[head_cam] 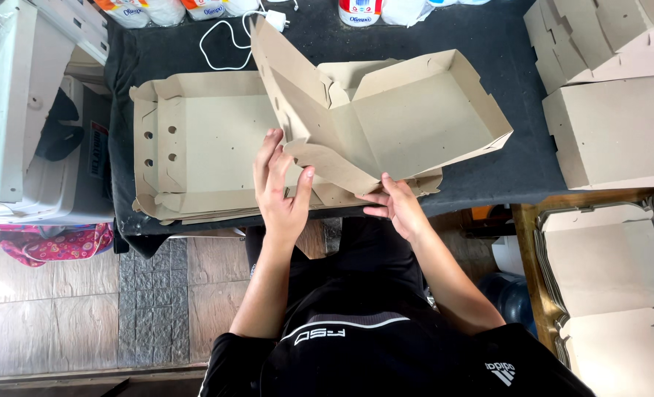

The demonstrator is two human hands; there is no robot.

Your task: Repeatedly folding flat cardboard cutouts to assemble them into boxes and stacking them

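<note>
From the head camera, both hands are working on a half-folded brown cardboard box (pixel 386 117) that is sitting tilted above a black-covered table (pixel 489 44). The left hand (pixel 281 192) is lying flat against the box's near-left flap, its fingers (pixel 268 151) stretched out and slightly apart, pointing away from the person, with the thumb pressing the flap's lower edge. The right hand (pixel 399 206) is pinching the box's near bottom corner, its fingers closing on the cardboard edge from below while the thumb is resting on top.

Just beyond the left fingertips, a stack of flat unfolded box blanks (pixel 194 140) is lying on the table, partly under the held box. Far past the fingers, at the table's far edge, a white cable (pixel 220 51) is looping beside some plastic bottles (pixel 360 11). Well to the right of the right hand, finished folded boxes (pixel 606 129) are piling up, and more flat blanks (pixel 606 272) are standing stacked beside the person's right elbow.
</note>
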